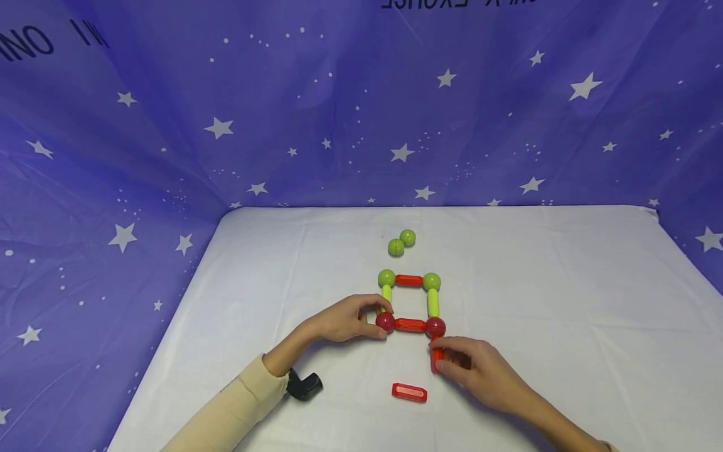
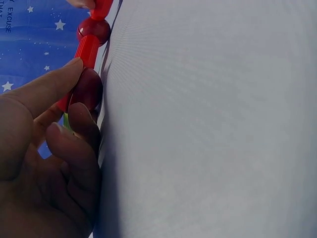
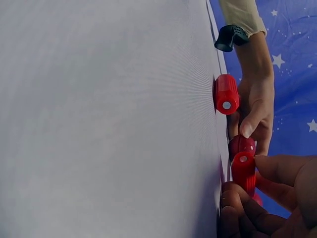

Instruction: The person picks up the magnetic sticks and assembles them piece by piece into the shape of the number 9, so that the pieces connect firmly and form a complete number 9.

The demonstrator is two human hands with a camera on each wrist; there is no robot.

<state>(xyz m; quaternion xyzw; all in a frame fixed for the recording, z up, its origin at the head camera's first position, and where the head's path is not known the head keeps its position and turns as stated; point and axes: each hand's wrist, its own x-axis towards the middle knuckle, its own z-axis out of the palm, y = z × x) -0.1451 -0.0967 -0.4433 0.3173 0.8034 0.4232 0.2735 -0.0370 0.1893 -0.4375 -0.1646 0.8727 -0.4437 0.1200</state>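
Observation:
On the white table lies a square of magnetic rods and balls. Its front corners are a left red ball (image 1: pixel 385 322) and a right red ball (image 1: pixel 435 326), joined by a red rod (image 1: pixel 410 324). My left hand (image 1: pixel 350 317) holds the left red ball between thumb and fingers. My right hand (image 1: pixel 480 370) pinches another red magnetic rod (image 3: pixel 243 173), whose far end meets the right red ball; a silver disc shows in its near end. Green balls (image 1: pixel 432 281) form the back corners, with yellow-green rods (image 1: pixel 433 302) at the sides and a red rod (image 1: pixel 409 280) across the back.
One loose red rod (image 1: pixel 409 393) lies in front of the square, between the hands. Two green balls (image 1: pixel 396 247) sit together behind it. A black wrist-worn device (image 1: pixel 305 386) shows at the left sleeve. A purple starred cloth (image 1: pixel 361 113) hangs beyond the table.

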